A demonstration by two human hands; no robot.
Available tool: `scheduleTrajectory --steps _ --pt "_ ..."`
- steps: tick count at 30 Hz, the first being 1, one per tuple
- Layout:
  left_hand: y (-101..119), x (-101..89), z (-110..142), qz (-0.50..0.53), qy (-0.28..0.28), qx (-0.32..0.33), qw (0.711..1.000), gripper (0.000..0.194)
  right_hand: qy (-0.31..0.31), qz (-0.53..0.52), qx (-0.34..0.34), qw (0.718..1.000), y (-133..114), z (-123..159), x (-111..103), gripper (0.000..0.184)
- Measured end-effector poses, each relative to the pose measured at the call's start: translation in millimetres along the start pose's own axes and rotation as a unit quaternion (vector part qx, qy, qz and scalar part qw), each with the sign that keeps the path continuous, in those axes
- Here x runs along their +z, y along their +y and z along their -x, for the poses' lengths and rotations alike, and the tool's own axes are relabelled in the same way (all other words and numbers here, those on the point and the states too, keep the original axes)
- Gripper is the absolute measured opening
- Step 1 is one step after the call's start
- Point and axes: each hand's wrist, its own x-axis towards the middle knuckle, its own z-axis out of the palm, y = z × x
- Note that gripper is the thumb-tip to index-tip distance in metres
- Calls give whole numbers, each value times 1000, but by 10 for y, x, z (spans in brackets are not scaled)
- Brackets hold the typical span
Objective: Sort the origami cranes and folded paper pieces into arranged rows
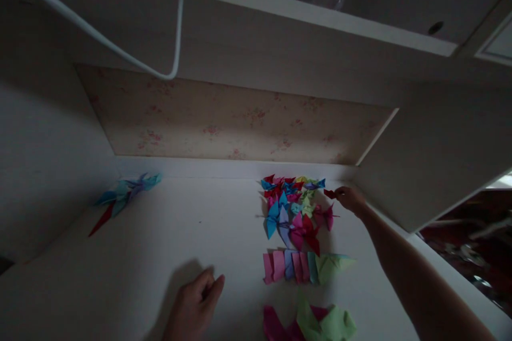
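My right hand reaches far across the white desk to the right edge of a heap of folded paper cranes in many colours. Its fingers pinch a small red paper crane at the heap's edge. My left hand rests near the front of the desk with fingers loosely curled and nothing seen in them. It lies left of a row of half-folded paper pieces.
More pink and green folded papers lie at the front edge. A small cluster of blue and red cranes sits at the far left. A shelf overhead carries clear bottles, and a white cable hangs down.
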Motion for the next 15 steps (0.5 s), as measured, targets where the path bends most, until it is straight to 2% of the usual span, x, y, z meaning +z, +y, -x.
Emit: scheduleTrajectory --steps 5,8,12,15 --pt "-49 -2 -34 18 19 -11 1000 44 -89 66 -33 993 -12 -190 172 12" --pt "-53 -2 -36 17 24 -22 999 47 -124 86 -48 987 -71 -269 240 20" --pt "-45 -3 -35 17 36 -43 998 50 -145 82 -66 984 -133 -346 269 19" --pt "-41 -5 -40 23 39 -46 998 49 -136 61 -72 986 -148 -383 248 12"
